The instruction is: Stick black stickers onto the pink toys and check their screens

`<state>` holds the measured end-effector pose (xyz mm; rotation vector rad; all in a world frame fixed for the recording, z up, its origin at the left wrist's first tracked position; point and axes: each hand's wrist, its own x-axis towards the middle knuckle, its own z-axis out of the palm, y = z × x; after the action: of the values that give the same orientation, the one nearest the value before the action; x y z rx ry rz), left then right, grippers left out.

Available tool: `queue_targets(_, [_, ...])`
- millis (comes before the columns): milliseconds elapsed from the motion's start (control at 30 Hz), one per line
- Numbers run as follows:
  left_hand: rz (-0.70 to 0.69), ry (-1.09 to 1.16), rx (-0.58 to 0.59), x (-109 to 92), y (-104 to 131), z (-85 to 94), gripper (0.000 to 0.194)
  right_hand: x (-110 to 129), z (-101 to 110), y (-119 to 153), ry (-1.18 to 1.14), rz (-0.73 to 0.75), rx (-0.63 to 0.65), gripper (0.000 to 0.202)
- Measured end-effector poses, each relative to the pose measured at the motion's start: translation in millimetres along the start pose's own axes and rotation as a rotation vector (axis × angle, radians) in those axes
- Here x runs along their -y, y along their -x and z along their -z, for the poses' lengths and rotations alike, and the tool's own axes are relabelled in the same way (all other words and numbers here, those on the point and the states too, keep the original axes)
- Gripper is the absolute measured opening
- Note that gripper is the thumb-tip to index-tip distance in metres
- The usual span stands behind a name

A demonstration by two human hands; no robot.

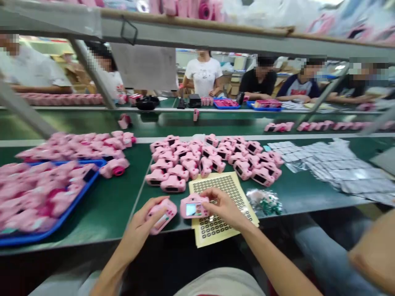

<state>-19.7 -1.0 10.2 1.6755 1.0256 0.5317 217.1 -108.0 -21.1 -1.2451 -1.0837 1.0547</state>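
I have a lit pink camera (194, 207) just above the near edge of the bench, its screen facing me, overlapping the left border of a yellow sheet (226, 181) in my view. The right hand (220, 203) has it by its right end, thumb and fingers pinched in around the body. Just beside it, apart by a narrow gap, the left hand (143, 222) is closed around a second camera (165, 220), tilted, thumb across its back; I can't tell whether that screen is on. I judge the step in hand to be handling the two together, perhaps checking their screens; the next move calls for a steady pinch, with fingers off the display and buttons. Beyond the hands I see a loose cluster of pink cameras (185, 162), and to the right of the sheet a small clear bag (267, 201) with green bits. Farther right lie flat packets (348, 168); at left, a blue tray (100, 163) heaped with more cameras. Across the bench (111, 222), co-workers (203, 74) line the far side.
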Motion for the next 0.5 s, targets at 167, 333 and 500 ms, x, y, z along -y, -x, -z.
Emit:
queue_targets(167, [-0.028, -0.073, -0.035, -3.9, -21.1, -13.4, 0.052, -4.5, 14.3, -4.9, -0.064, 0.013, -0.039, 0.024])
queue_targets(333, [0.040, -0.071, -0.024, 6.2, -40.4, -19.1, 0.045, -2.8, 24.0, -6.5, -0.100, 0.045, -0.112, 0.025])
queue_targets(500, [0.080, -0.026, -0.003, 8.6, -48.5, -22.9, 0.046, -4.9, 29.3, -11.1, -0.122, 0.048, -0.133, 0.027])
